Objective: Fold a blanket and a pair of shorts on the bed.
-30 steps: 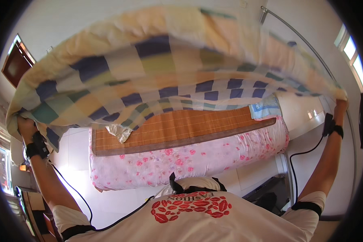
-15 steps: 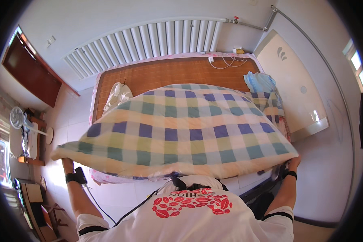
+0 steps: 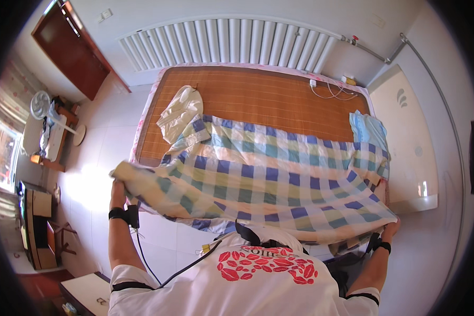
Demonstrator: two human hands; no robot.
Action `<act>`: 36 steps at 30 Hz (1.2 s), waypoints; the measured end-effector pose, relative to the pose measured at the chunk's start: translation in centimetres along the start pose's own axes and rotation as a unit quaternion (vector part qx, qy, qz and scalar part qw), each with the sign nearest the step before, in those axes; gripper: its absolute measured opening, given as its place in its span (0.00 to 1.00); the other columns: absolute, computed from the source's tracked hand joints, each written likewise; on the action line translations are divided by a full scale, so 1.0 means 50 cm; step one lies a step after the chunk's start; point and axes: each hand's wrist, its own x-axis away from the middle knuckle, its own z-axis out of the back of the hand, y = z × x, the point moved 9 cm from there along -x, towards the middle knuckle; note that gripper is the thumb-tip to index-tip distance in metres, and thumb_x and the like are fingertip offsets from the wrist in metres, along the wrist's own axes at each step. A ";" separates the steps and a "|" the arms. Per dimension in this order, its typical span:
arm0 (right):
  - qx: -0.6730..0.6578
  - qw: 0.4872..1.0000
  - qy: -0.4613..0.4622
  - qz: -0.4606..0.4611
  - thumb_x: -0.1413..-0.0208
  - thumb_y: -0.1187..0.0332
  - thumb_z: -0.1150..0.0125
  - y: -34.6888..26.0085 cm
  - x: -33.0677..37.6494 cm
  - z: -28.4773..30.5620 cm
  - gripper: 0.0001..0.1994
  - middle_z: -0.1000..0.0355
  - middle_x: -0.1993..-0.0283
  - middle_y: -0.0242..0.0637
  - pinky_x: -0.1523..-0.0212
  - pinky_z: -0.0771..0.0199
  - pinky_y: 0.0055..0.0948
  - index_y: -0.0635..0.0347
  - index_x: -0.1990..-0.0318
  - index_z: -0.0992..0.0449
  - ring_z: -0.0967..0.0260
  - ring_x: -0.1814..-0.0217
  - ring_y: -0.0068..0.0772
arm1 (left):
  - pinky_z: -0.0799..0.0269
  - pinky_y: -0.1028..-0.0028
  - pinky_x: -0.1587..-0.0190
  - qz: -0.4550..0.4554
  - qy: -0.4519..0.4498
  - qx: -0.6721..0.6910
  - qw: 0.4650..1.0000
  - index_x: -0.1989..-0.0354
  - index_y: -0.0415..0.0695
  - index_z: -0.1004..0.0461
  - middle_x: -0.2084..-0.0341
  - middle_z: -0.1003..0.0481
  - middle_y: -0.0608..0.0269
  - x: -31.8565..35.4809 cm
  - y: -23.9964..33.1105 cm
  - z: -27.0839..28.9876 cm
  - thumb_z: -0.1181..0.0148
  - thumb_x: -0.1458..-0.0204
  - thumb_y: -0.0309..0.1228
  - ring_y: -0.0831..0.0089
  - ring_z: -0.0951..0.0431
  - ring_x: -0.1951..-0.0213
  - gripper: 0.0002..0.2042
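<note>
A bare left hand (image 3: 118, 194), lower left, and bare right hand (image 3: 391, 228), lower right, clasp corners of a blue-green-and-cream checked cloth quilt (image 3: 279, 181).

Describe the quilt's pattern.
The quilt is checked in blue, green, white and peach, seen best in the head view.

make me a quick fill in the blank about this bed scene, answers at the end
Of the left hand and right hand gripping the checked quilt, the ____ one is nearer the pale headboard.
The cream cloth lies on the person's ____ side of the brown mat.
The radiator beyond the mat is ____.

Missing words: right; left; white.
</note>
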 end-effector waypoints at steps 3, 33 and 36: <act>0.059 0.998 0.006 0.007 0.50 0.72 0.60 -0.019 -0.028 -0.004 0.15 0.36 0.59 0.42 0.66 0.32 0.30 0.60 0.53 0.40 0.35 0.63 0.35 | 0.37 0.72 0.64 -0.024 0.029 -0.114 0.993 0.64 0.35 0.33 0.71 0.30 0.57 0.004 0.041 -0.010 0.59 0.51 0.43 0.68 0.31 0.69 0.20; -0.071 0.598 -0.766 0.226 0.55 0.65 0.44 -0.534 1.025 -0.762 0.16 0.33 0.60 0.38 0.59 0.37 0.27 0.61 0.58 0.34 0.37 0.57 0.30 | 0.43 0.70 0.48 0.094 -0.434 0.406 0.799 0.52 0.38 0.44 0.56 0.37 0.56 0.479 0.288 -0.720 0.68 0.45 0.40 0.66 0.36 0.54 0.19; -0.080 0.661 -0.705 0.243 0.55 0.68 0.46 -0.531 0.989 -0.783 0.17 0.33 0.60 0.37 0.58 0.38 0.25 0.62 0.56 0.35 0.38 0.58 0.28 | 0.43 0.71 0.49 -0.086 -0.425 0.247 0.867 0.52 0.39 0.44 0.56 0.37 0.57 0.488 0.294 -0.725 0.67 0.45 0.40 0.67 0.37 0.53 0.19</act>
